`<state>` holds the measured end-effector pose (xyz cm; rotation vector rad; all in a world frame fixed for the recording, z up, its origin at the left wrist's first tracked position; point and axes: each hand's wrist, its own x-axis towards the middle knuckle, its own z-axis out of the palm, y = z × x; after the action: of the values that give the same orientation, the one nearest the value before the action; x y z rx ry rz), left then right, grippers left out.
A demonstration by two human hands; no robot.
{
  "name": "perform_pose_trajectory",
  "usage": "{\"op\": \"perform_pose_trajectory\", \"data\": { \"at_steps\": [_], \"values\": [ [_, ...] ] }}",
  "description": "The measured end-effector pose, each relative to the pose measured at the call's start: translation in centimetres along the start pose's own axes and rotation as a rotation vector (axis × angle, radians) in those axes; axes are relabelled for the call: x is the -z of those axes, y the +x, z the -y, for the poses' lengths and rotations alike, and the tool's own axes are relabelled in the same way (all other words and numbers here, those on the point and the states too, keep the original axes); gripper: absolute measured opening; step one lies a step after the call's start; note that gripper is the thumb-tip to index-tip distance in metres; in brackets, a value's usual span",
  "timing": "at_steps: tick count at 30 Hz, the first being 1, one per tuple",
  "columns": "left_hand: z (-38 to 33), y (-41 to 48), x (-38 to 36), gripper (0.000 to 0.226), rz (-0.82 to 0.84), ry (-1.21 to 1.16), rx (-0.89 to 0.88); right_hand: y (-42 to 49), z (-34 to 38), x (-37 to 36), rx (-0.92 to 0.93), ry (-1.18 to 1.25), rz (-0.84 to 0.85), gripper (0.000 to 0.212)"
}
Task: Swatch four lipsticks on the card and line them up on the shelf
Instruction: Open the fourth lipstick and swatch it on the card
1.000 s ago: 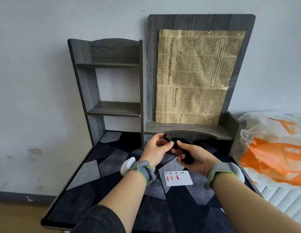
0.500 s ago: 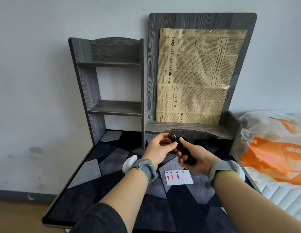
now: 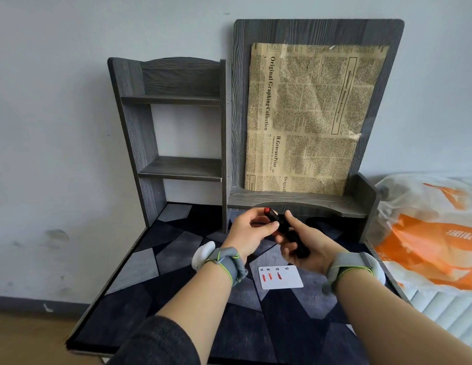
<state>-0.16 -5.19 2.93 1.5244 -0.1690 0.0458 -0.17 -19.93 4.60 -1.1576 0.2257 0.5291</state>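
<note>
1. Pinching the upper part of a black lipstick with the left hand, thumb and fingertips curled in just under the exposed red tip.
2. Gripping the lower part of the same tube with the right hand, fingers wrapped round it and one finger raised alongside.
3. Held tilted just below the middle of the frame, red tip toward the upper left, lifted clear of the desk.
4. Strapped round both wrists: grey wristbands with green edging.
5. Lying flat just below the hands, lower centre and touching neither: a white card, with three reddish swatches in a row under small handwritten numerals along its top edge.
6. Spread over the desk: a dark mat of grey and black angular patches.
7. Standing at the back, left of centre: a grey wood shelf with two boards.
8. Joined on its right, just behind the hands: a low ledge, and above it a tall grey board fronted by a yellowed newspaper sheet.
9. Slumped at the right edge of the frame: a white and orange plastic bag.
10. Behind everything: a pale wall.
</note>
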Motion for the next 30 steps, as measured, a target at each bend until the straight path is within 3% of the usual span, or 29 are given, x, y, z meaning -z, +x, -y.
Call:
{"op": "perform_pose_trajectory", "data": {
  "at_steps": [4, 8, 16, 20, 23, 26, 30],
  "values": [
    [-0.2, -0.1, -0.2, 0.028, -0.022, -0.04, 0.014, -0.3, 0.4, -0.1, 0.023, 0.098, 0.038, 0.034],
    [0.0, -0.5, 0.3, 0.051, -0.027, 0.002, 0.161, -0.1, 0.9, 0.7, 0.062, 0.177, -0.005, 0.025],
    [1.5, -2.1, 1.5, 0.053, 0.067, 0.692, 0.175, -0.9, 0.9, 2.6, 0.142, 0.063, -0.28, 0.016],
    [2.3, -3.5, 0.9, 0.064, 0.13, 0.915, 0.134, -1.6, 0.0, 2.8, 0.245, -0.154, -0.366, 0.012],
    [3.3, -4.5, 0.4, 0.071, 0.136, 0.984, 0.144, -1.9, -1.0, 3.1, 0.333, -0.477, -0.423, 0.015],
    [3.7, -5.2, 0.2, 0.064, 0.107, 0.982, 0.141, -1.6, -1.8, 3.2, 0.413, -0.848, -0.526, 0.024],
    [3.4, -5.4, -0.1, 0.053, 0.107, 0.995, 0.129, -1.4, -2.4, 3.3, 0.467, -0.991, -0.555, 0.026]
  ]
}}
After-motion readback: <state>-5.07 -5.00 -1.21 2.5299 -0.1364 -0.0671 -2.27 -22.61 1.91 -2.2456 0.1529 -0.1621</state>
